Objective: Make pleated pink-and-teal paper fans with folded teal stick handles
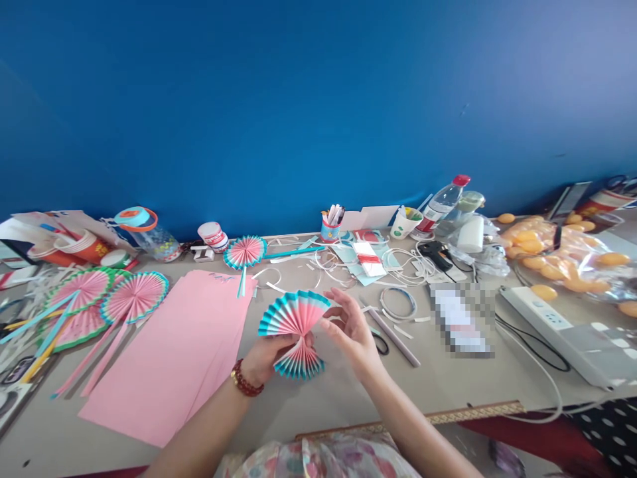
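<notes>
A pleated paper fan (291,315), pink and white with a teal edge, is spread in two wedges joined at a pinched middle. My left hand (263,358) holds it near that middle, its fingertips partly hidden behind the folds. At the upper wedge's right corner, my right hand (351,332) has its thumb and fingers around the paper edge. Pink paper sheets (174,352) lie to the left of my hands. Behind the held piece lies a finished round fan (245,253) with a teal stick.
More round fans (134,297) lie at left. A pen cup (331,229), paper scraps, cables and a plastic bottle (440,206) line the back. To the right are a rod (395,337), a phone (460,318), a power strip (540,312) and a bag of orange balls (562,255).
</notes>
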